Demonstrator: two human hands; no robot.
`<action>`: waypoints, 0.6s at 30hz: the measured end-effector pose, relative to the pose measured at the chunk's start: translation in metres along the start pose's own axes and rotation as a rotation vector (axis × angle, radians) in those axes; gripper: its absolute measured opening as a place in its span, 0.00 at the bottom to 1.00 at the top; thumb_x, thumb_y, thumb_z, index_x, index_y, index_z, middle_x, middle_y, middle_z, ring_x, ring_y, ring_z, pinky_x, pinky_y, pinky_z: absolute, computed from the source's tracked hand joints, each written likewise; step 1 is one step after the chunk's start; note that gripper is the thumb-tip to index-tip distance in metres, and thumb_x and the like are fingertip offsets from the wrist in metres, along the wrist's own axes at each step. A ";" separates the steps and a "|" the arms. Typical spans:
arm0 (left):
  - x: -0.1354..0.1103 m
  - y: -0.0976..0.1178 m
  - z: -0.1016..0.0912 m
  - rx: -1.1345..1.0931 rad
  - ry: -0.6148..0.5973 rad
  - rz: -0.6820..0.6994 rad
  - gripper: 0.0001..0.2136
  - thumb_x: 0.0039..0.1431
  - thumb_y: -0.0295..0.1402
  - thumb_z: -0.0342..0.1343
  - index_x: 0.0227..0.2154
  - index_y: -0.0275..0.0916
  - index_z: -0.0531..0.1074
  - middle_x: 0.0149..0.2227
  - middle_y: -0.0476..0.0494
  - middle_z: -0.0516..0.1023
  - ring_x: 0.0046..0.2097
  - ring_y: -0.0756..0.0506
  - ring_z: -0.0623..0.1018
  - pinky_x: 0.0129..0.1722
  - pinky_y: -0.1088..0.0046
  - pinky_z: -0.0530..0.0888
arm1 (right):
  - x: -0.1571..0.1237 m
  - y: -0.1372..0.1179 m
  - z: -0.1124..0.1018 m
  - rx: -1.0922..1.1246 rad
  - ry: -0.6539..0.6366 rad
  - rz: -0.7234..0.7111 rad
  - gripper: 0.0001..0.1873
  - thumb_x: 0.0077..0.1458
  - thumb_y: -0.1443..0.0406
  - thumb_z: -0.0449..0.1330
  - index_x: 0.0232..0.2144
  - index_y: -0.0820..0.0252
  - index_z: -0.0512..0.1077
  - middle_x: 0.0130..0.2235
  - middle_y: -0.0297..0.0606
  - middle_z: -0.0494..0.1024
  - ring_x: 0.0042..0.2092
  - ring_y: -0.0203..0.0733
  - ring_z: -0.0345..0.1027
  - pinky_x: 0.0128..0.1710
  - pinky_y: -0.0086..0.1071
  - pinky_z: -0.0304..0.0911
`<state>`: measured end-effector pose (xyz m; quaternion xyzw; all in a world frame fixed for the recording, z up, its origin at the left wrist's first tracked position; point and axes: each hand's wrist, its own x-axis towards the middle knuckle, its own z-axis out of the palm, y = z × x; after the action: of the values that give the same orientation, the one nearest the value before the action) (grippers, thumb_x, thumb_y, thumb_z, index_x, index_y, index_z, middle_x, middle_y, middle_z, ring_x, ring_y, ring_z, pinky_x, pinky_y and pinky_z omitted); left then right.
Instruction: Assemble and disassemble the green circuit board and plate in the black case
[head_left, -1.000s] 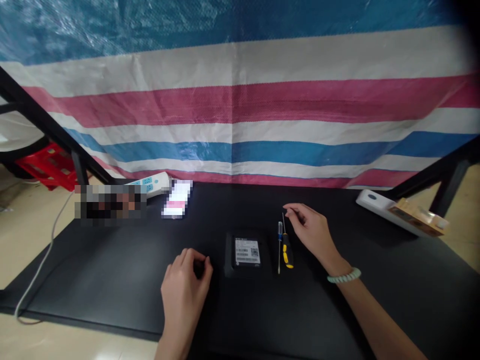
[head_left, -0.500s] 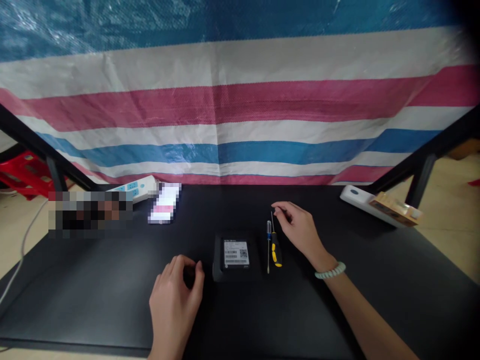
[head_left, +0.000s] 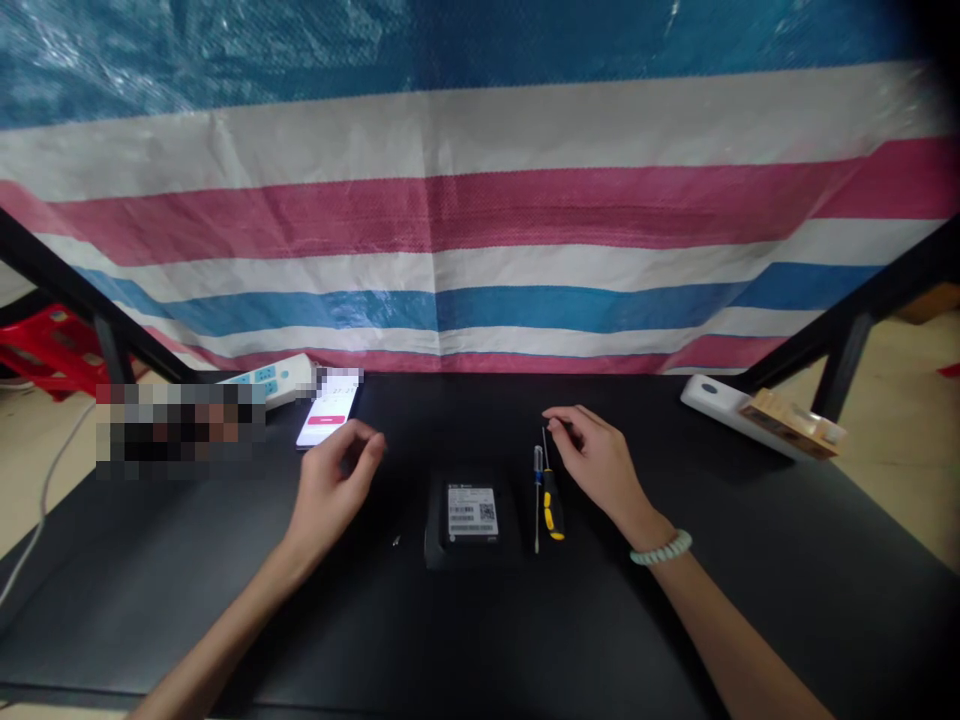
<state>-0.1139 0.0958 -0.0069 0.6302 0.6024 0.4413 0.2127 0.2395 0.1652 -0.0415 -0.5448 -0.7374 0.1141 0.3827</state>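
Observation:
My left hand (head_left: 337, 475) rests on its side just below the lit phone (head_left: 330, 410), its fingers loosely curled and the thumb a little apart; nothing shows in it. My right hand (head_left: 596, 455), a pale green beaded bracelet on its wrist, lies on the table with loosely bent fingers and nothing visible between them. Its fingertips are beside the shaft tip of a black and yellow screwdriver (head_left: 553, 505). Alongside lies a second screwdriver (head_left: 538, 470) with a clear blue handle. Between the hands sits a black box-shaped device (head_left: 472, 555) with a white printed label.
Tiny shiny metal pieces (head_left: 396, 541) lie left of the device. A white power strip (head_left: 289, 378) and a blurred patch are at the far left. At the right stand a white oblong device (head_left: 720, 397) and a brown carton (head_left: 795, 422). A striped sheet (head_left: 435, 210) hangs behind the black table (head_left: 480, 640).
My left hand has moved up and left, from beside the device to the phone's lower edge. The tiny metal pieces now show where it was. My right hand stays in place.

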 end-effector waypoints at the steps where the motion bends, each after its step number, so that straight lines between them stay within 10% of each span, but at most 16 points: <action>1: 0.011 -0.003 0.007 -0.024 -0.056 0.049 0.17 0.72 0.46 0.54 0.32 0.39 0.73 0.30 0.48 0.76 0.32 0.47 0.74 0.34 0.73 0.68 | 0.000 0.000 0.000 0.002 0.007 0.003 0.12 0.70 0.60 0.56 0.45 0.54 0.79 0.38 0.36 0.80 0.31 0.39 0.70 0.35 0.36 0.65; 10: 0.021 -0.015 0.033 -0.101 -0.179 0.088 0.21 0.74 0.47 0.52 0.30 0.38 0.75 0.31 0.45 0.79 0.34 0.46 0.77 0.35 0.72 0.70 | -0.003 -0.039 -0.016 0.193 -0.093 -0.173 0.15 0.66 0.58 0.64 0.53 0.49 0.76 0.46 0.39 0.82 0.49 0.49 0.76 0.53 0.46 0.70; 18: 0.024 -0.014 0.031 -0.076 -0.266 0.140 0.19 0.75 0.44 0.52 0.31 0.38 0.76 0.33 0.45 0.79 0.37 0.46 0.78 0.39 0.71 0.70 | -0.025 -0.075 -0.002 0.119 -0.576 -0.348 0.60 0.40 0.42 0.79 0.70 0.49 0.62 0.67 0.44 0.73 0.70 0.61 0.62 0.76 0.59 0.47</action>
<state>-0.0996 0.1296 -0.0272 0.7150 0.5064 0.3904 0.2829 0.1898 0.1143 -0.0070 -0.3330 -0.8891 0.2391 0.2034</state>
